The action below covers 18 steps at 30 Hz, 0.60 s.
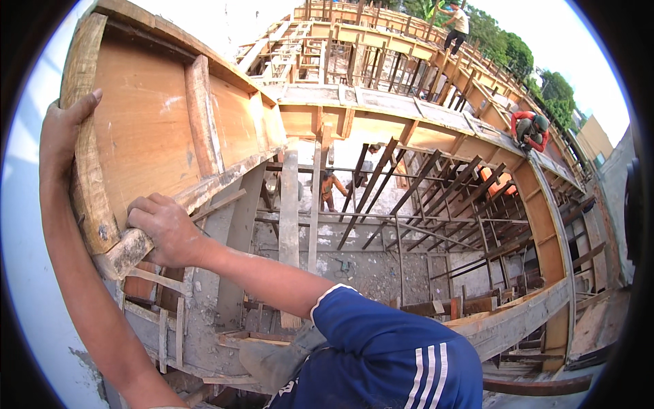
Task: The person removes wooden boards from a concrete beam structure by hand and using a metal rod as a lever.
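Observation:
A plywood formwork panel (142,112) with a frame of rough timber battens stands tilted at the upper left. My left hand (68,129) is wrapped round its left edge batten (87,160), the thumb over the face. Lower down, my right hand (163,228) grips the bottom batten (129,251) near the panel's lower corner. The fingers of both hands are closed on the wood and partly hidden. A middle batten (202,116) crosses the plywood, and the panel's far end meets the long beam formwork (375,125).
Below me lies a deep opening with slanted props (409,191) and rubble on its floor. A plank (289,225) spans it. People work below (330,189), on the right beam (531,133) and far back (458,27). A pale wall (30,273) stands close on my left.

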### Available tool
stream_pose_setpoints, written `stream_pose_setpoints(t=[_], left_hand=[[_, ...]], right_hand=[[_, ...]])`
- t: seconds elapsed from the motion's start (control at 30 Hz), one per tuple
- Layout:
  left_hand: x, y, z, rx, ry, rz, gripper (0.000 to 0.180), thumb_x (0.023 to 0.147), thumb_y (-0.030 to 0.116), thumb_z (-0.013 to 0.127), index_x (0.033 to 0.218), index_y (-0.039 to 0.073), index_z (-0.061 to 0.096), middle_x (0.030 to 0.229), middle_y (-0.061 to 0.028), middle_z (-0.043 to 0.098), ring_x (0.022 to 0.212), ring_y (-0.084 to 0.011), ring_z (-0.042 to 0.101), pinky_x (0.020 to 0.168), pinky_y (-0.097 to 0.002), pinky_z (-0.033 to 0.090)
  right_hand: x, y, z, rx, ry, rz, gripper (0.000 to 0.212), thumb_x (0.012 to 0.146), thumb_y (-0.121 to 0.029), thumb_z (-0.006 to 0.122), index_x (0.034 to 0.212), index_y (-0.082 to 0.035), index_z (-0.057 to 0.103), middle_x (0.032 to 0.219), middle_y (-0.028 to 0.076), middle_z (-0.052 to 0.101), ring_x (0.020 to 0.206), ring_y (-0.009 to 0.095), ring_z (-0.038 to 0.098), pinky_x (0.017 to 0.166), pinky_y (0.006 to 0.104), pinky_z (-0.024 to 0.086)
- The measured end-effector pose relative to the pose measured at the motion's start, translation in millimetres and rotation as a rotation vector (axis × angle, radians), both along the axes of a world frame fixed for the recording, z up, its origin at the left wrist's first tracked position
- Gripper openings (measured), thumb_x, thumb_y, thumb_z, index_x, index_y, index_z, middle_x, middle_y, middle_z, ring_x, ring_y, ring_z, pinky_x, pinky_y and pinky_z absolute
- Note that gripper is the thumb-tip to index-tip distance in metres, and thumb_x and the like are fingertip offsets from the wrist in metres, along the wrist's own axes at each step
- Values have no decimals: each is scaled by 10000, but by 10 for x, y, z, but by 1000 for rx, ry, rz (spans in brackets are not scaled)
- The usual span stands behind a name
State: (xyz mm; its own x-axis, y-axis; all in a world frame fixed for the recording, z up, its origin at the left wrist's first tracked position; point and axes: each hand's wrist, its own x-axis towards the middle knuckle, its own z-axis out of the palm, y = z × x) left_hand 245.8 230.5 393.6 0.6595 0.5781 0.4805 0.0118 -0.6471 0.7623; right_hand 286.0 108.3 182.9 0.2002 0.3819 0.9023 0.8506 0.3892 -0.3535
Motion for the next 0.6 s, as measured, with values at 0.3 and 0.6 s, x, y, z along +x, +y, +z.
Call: stream_pose_setpoints(t=[0.3, 0.6], left_hand=[[33, -64, -29, 81, -42, 138, 545, 800, 328, 749, 1036, -143, 612, 744, -187, 674, 527, -195, 640, 520, -300, 517], [0, 6, 11, 114, 19, 114, 549, 776, 374, 745, 987, -125, 662, 739, -176, 684, 538, -206, 645, 540, -312, 508]], right_hand=[[14, 2, -34, -9, -5, -28, 439, 552, -145, 811, 926, -67, 595, 999, 95, 587, 905, 320, 567, 790, 414, 472], [-27, -12, -27, -1, 23, -9, 440, 543, -118, 809, 933, -80, 607, 996, 80, 594, 898, 309, 575, 796, 408, 475]])
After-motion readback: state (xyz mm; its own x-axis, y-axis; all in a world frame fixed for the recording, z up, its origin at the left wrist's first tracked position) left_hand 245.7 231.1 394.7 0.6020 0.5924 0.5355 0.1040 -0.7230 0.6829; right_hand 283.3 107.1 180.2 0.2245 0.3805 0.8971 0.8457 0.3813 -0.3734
